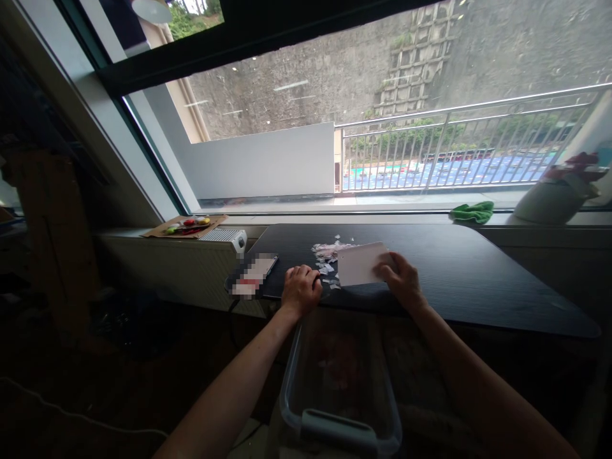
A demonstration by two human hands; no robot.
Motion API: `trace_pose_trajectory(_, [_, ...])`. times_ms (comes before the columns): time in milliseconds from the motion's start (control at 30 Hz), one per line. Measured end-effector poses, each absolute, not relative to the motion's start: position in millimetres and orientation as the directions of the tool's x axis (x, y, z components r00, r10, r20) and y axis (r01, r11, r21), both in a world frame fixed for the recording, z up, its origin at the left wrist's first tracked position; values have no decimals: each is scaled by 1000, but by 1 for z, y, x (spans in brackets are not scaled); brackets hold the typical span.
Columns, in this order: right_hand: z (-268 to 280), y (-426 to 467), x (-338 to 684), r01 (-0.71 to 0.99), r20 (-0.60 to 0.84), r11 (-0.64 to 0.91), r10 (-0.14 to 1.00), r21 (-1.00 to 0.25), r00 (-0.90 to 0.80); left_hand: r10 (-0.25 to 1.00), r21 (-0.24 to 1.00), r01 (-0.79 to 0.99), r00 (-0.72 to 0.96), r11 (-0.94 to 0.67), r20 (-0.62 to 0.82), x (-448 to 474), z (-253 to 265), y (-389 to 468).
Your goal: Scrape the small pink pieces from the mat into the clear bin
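My right hand (400, 275) grips a flat whitish card (361, 262) by its right end, fingers and thumb pinched on it. The card is tilted over the dark table, beside a heap of small torn paper scraps (329, 250). My left hand (302, 288) is at the table's near edge, just left of the scraps, its fingers curled closed. Whatever it may hold is hidden. Below and between my arms stands a clear plastic box (287, 389) with some pale pieces dimly visible inside.
The dark table (459, 274) runs along the window. A phone (255, 274), its screen blurred out, lies at its left end. On the sill are a green cloth (472, 212) and a pale sack-like thing (549, 199). Cardboard with colourful items (189, 224) rests by the radiator (182, 268).
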State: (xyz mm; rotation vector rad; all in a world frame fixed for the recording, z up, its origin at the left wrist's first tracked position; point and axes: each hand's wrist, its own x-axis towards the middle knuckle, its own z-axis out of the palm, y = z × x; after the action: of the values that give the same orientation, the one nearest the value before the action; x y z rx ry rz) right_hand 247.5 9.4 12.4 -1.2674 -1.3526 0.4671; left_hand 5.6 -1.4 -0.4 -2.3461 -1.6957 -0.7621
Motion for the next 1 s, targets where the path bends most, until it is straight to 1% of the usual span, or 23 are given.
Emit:
trace_pose_trajectory(67, [11, 10, 247, 352, 441, 348, 866, -869, 235, 846, 170, 921, 232, -350, 480, 5, -1, -1])
trace_pose_trajectory(167, [10, 11, 245, 283, 429, 377, 890, -882, 153, 846, 169, 922, 231, -348, 481, 4, -3, 0])
trace_pose_trajectory(233, [10, 11, 245, 291, 431, 382, 894, -877, 122, 846, 169, 922, 232, -349, 481, 5, -3, 1])
trace_pose_trajectory(333, [12, 9, 245, 332, 436, 370, 887, -868, 152, 851, 168, 925, 227, -340, 474, 5, -2, 0])
trace_pose_trajectory(433, [14, 8, 246, 330, 428, 348, 879, -878, 212, 854, 165, 927, 227, -337, 468, 6, -1, -1])
trace_pose_trajectory(567, [14, 8, 247, 360, 429, 328, 868, -874, 252, 859, 168, 926, 229, -337, 458, 6, 1, -2])
trace_pose_trajectory(700, [12, 9, 248, 340, 423, 322, 860, -884, 286, 857, 168, 926, 229, -338, 462, 6, 1, -2])
trace_pose_trajectory(867, [13, 9, 246, 343, 429, 334, 866, -878, 255, 851, 171, 923, 229, -343, 472, 6, 1, -2])
trace_pose_trajectory(1000, [18, 2, 255, 380, 373, 264, 894, -886, 249, 852, 178, 920, 231, -348, 470, 6, 1, -3])
